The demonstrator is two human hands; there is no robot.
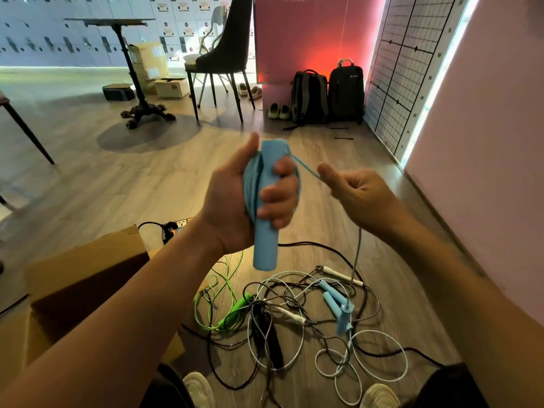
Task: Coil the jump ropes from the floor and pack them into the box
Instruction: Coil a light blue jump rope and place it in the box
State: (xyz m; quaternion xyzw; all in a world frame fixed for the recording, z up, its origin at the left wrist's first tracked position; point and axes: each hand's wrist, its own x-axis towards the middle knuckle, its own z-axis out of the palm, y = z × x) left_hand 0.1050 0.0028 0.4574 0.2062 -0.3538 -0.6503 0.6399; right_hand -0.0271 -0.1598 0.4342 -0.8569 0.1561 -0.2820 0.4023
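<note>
The open cardboard box (88, 275) sits on the wood floor (147, 178) at my lower left, one flap raised. In front of my feet lies a tangle of jump ropes (282, 322) in green, black, white and pale blue, their loops crossing each other. Above it my left hand (232, 201) is wrapped round a thick sky-blue handle (266, 248), held upright, with several turns of the matching blue cord (249, 184) bunched against it under my fingers. My right hand (356, 192), fingers curled, holds the cord's free stretch, which drops to the second blue handle (343, 319), blurred, hanging over the pile.
</note>
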